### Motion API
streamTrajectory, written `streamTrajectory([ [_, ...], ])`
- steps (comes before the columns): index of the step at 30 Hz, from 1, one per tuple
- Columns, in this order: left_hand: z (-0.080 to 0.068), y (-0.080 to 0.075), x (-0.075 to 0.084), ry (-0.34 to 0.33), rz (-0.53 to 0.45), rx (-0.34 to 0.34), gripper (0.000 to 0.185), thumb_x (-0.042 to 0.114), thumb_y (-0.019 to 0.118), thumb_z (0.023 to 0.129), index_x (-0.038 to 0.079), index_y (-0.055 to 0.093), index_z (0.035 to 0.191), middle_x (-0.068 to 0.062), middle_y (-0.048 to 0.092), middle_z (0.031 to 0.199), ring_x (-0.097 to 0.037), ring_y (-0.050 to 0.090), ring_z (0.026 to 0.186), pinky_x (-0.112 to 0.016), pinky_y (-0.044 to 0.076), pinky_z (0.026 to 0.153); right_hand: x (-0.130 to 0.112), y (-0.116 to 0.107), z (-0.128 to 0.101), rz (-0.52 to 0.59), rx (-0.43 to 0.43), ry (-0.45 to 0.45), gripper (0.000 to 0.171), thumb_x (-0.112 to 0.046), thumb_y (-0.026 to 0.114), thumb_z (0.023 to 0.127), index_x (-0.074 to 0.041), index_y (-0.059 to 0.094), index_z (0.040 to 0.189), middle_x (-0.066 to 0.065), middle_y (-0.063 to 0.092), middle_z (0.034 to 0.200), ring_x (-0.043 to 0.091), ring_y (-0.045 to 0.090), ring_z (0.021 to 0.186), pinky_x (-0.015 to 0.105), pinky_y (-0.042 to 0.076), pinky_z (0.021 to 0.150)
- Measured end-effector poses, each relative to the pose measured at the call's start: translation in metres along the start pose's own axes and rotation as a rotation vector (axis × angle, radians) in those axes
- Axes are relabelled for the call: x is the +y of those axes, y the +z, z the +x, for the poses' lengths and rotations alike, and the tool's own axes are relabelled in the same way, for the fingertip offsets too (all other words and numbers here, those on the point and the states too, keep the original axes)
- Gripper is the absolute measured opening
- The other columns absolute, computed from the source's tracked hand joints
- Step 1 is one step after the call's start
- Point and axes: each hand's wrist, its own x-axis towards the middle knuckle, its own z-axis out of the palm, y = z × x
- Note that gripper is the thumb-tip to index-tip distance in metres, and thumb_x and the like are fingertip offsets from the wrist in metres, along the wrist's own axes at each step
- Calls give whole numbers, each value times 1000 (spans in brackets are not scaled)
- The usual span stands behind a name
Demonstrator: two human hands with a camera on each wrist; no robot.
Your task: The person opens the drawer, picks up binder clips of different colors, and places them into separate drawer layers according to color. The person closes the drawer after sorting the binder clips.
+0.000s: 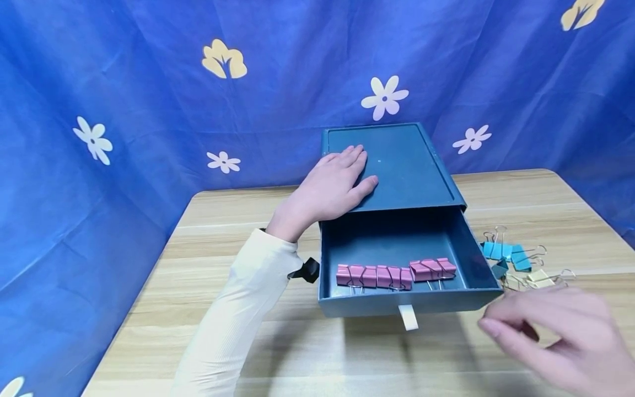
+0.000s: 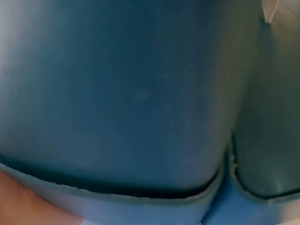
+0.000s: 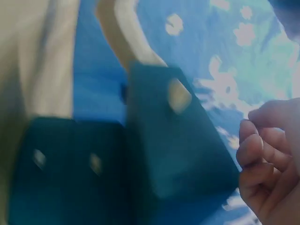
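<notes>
a cream ribbed sleeve (image 1: 233, 309) runs up from the lower left across the pale wooden table (image 1: 173, 331), with a black strap showing at the wrist. at its end the left hand (image 1: 329, 190) lies flat, fingers straight and together, palm pressed on the lid of the dark teal box (image 1: 402, 165), at the lid's near left part; it rests there and clasps nothing. the left wrist view is filled by that same teal surface, too close to tell more.

below the hand the matching dark teal drawer (image 1: 337, 259) stands pulled out toward the onlooker, with a small white pull tab (image 1: 408, 317) hanging from the middle of its front wall. inside, along the front wall, a row of pink binder clips (image 1: 392, 274) lies side by side, touching one another.

to the right of the drawer, on the table just beside its right wall, sits a loose heap of teal binder clips (image 1: 506, 255) and pale yellow binder clips (image 1: 538, 278), their wire handles sticking out.

at the lower right the right hand (image 1: 555, 336) hovers above the table near the drawer's front right corner, blurred, fingers loosely curled with nothing in them; it touches neither the drawer nor the clips. behind all hangs a blue flowered cloth (image 1: 149, 110).
</notes>
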Motion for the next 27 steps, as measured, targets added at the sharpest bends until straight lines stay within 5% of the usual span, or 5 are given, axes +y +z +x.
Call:
streamTrajectory([
  [5, 0, -2, 1, -1, 12, -9, 64, 45, 27, 104, 5, 18, 154, -10, 13, 161, -21, 7, 148, -35, 8, 118, -66, 22, 48, 72, -145, 99, 39, 1, 77, 77, -30, 69, 101, -24, 58, 78, -10, 50, 65, 7, 37, 55],
  [12, -1, -1, 2, -4, 15, -18, 64, 44, 26, 105, 5, 17, 154, -10, 12, 161, -21, 7, 148, -35, 8, 118, -82, 52, 67, 511, -421, 377, 26, -4, 54, 98, -25, 70, 100, -13, 56, 64, -2, 56, 63, 16, 44, 54],
  [19, -2, -1, 1, -6, 15, -15, 64, 44, 27, 105, 5, 18, 154, -9, 12, 161, -20, 7, 148, -34, 7, 118, -78, 74, 61, 1100, -445, 695, 38, -11, 29, 107, -3, 64, 116, 15, 67, 83, 17, 61, 66, 24, 53, 61],
  [24, -1, -1, 0, 1, 10, -14, 63, 44, 27, 105, 5, 18, 154, -10, 12, 161, -21, 7, 148, -35, 8, 118, -83, 84, 68, 1399, -388, 662, 48, -14, 15, 108, 10, 55, 121, 29, 59, 84, 35, 51, 63, 20, 53, 66],
  [27, -1, -1, 0, 6, 7, -13, 64, 44, 27, 104, 5, 18, 154, -10, 12, 161, -21, 7, 148, -34, 8, 118, -86, 89, 71, 1499, -330, 632, 49, -15, 12, 108, 10, 52, 122, 23, 62, 84, 29, 56, 61, 20, 53, 65],
])
